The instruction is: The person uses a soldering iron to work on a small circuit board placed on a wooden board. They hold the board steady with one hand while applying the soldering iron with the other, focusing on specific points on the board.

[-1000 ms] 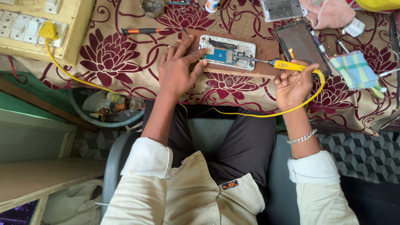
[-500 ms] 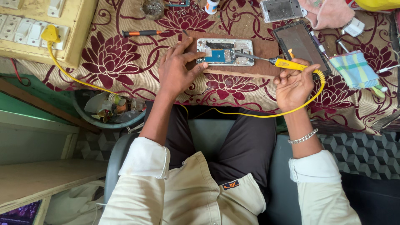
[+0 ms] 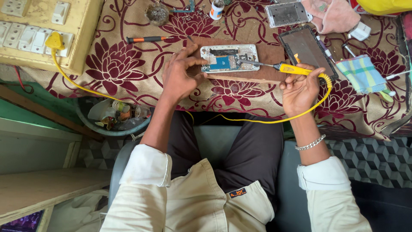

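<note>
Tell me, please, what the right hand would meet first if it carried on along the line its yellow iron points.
The right hand holds the yellow soldering iron aimed left. Its tip already sits at the opened phone, so the phone's exposed board comes first, though whether they touch is unclear. The left hand lies beyond.

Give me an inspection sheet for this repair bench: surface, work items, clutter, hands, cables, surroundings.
Surface: table under a maroon floral cloth.
Job's things: opened phone lies on a wooden board; yellow soldering iron has its tip at the phone's innards.
Clutter: orange-handled screwdriver, dark screen panel, second phone shell, checked cloth, small bottle.
Hands: left hand steadies the phone's edge; right hand grips the iron.
Cables: yellow cord runs from the iron across the lap to a yellow plug in the switchboard.
Surroundings: bin of scraps below the table.
</note>
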